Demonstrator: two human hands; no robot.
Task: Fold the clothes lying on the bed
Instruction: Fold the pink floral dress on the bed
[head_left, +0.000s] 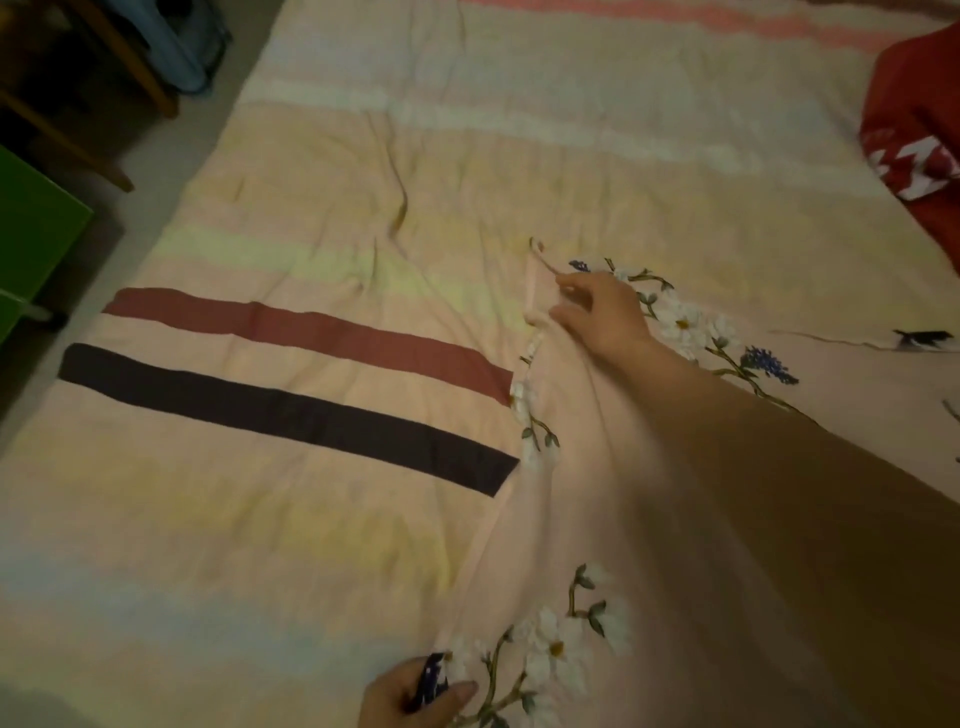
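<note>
Red garment — far from floral cloth

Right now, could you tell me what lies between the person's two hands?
In the head view, the left edge of the pink floral garment runs between them: the right hand pinches its far corner, the left hand grips its near corner.

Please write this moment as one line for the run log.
left hand: pinches floral cloth near corner | right hand: grips far corner | red garment: untouched
</note>
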